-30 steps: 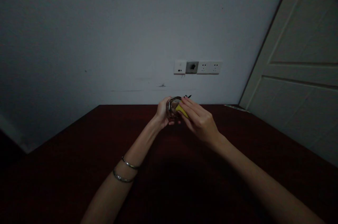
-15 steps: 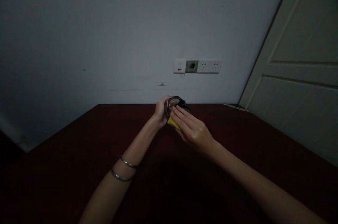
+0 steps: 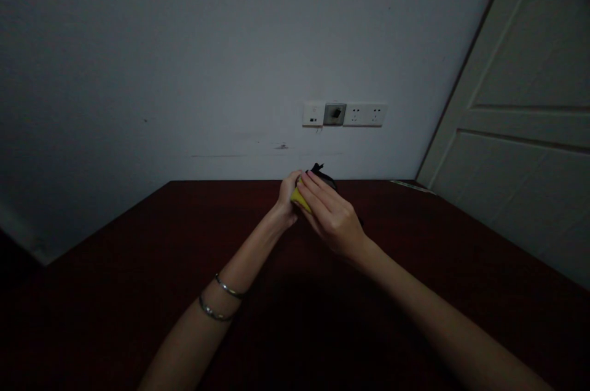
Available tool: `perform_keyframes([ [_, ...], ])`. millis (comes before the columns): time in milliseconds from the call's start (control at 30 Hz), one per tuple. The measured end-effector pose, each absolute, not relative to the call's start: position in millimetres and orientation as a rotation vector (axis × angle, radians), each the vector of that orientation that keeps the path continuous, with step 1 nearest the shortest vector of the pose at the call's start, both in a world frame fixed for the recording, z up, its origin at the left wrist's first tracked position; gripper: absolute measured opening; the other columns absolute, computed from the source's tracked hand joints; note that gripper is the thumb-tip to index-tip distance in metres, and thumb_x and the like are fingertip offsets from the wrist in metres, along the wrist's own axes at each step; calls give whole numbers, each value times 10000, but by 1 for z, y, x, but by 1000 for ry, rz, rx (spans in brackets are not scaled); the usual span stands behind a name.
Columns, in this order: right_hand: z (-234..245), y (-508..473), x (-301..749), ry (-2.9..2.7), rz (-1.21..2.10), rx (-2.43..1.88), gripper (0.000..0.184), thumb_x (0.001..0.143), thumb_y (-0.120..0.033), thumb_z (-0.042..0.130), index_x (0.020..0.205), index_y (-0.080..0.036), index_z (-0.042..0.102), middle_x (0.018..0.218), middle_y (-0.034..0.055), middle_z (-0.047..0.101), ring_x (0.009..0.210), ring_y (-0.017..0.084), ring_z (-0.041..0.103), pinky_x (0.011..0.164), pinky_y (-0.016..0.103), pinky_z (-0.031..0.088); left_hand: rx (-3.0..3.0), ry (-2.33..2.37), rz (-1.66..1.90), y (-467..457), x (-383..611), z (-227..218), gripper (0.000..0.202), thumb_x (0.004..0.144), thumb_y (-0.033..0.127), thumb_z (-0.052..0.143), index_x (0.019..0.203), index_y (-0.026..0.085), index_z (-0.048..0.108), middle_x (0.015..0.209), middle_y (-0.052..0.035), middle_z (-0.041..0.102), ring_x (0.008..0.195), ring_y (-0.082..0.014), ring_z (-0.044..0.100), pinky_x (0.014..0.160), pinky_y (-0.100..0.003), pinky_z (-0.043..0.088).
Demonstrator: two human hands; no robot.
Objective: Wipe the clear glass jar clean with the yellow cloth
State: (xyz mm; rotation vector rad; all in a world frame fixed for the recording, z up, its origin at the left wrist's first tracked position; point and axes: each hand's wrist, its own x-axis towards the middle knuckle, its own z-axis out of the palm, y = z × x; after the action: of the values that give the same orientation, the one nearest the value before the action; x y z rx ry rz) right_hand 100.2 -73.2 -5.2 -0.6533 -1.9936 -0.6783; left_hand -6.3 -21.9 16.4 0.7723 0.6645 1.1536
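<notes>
My two hands are brought together near the far edge of the dark red, smooth-looking tabletop (image 3: 184,243), before the plain pale wall (image 3: 230,59). My right hand (image 3: 334,213) is closed on a bright yellow, soft-looking pad of cloth or sponge (image 3: 301,199), its fingers laid flat along the top and the yellow showing below them, close against my left hand (image 3: 288,194). My left hand is curled in behind it; its fingers are hidden, so I cannot tell what they are clamped on. Just beyond my right fingers shows a dark, curved object with a black tuft-like tip (image 3: 328,180), mostly covered, its material too dim to make out. I judge the yellow pad light and soft, ready to fold under pressure and hard to damage, best pinched through its thickness with the fingers spread flat. The dark object's smooth curve suggests something stiffer, perhaps slippery and possibly breakable; I would cup it from the side with a broad, even hold and not lean on the thin tip.
</notes>
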Motion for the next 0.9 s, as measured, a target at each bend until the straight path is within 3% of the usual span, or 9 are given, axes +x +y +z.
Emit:
perform_keyframes([
  [167,-18,-81,105,-2038,-654,-598,423,858,-110,538,1278,-70,512,1292,185,553,1272,262,460,1020,433,477,786,627,1326,-16,-12,19,272,775,363,516,618,144,550,491,5,568,427,-88,511,450,-185,405],
  [367,-16,-63,118,-1861,-399,-619,364,875,-146,521,1235,-129,570,1264,142,592,1237,239,507,1029,445,457,945,669,1154,-21,-19,19,446,823,496,362,674,143,592,457,-18,562,319,-109,466,307,-194,246],
  [467,-10,-52,113,-1490,-51,-776,307,891,-275,509,1150,-174,639,1183,105,653,1089,236,626,954,448,504,1031,668,1195,-22,-16,16,500,839,521,317,671,136,589,480,-33,580,302,-115,474,275,-195,202],
  [600,-3,-46,109,-1264,275,-892,334,858,-393,539,994,-139,709,962,88,737,859,214,698,767,356,572,1094,745,1281,-18,-10,11,493,825,549,393,613,137,562,446,-16,551,273,-90,426,278,-191,209],
  [733,2,-47,111,-1275,294,-908,319,849,-386,551,947,-134,718,886,75,744,801,194,687,710,311,558,1257,801,1322,-15,-9,6,484,844,519,418,546,157,537,407,5,501,279,-81,380,307,-203,205],
  [900,9,-48,112,-1324,192,-889,281,863,-345,539,971,-148,708,944,85,738,847,203,689,779,344,551,1575,867,1498,-17,-9,8,468,875,409,416,474,173,464,415,34,405,391,-85,360,426,-222,253],
])
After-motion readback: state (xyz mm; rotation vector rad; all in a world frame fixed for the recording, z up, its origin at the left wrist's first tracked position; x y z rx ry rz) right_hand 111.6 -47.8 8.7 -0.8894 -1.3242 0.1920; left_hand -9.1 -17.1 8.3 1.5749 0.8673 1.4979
